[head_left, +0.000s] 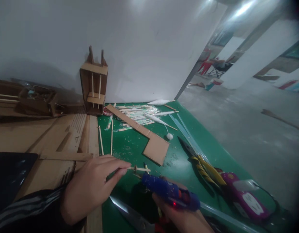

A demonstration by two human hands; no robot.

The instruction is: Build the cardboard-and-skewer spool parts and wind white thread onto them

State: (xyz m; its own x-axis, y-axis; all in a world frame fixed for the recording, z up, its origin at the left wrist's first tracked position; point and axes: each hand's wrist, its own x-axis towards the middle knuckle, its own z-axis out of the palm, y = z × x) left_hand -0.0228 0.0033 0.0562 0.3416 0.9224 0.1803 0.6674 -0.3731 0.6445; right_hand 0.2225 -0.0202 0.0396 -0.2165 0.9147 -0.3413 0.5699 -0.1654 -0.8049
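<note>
Thumb and fingertips of my left hand [91, 184] pinch one end of a short thin wooden stick [142, 169], which points to the right. A small brown piece sits around the stick close to my fingertips. My right hand [180, 210] is wrapped around a blue hot glue gun [168, 189] with a red light on its side. The gun's nozzle is close under the stick; whether they touch I cannot tell. A clear glue stick [227, 216] extends from the gun's rear. Below my hands lie scissors [132, 215], partly hidden.
On the green table [130, 145] lie a cut cardboard piece [156, 149], wrapped chopsticks [139, 113], yellow-handled pliers [202, 165], clear glue sticks [188, 132] and a purple device [248, 200]. A cardboard frame [94, 87] stands against the wall. Cardboard sheets [54, 136] cover the left.
</note>
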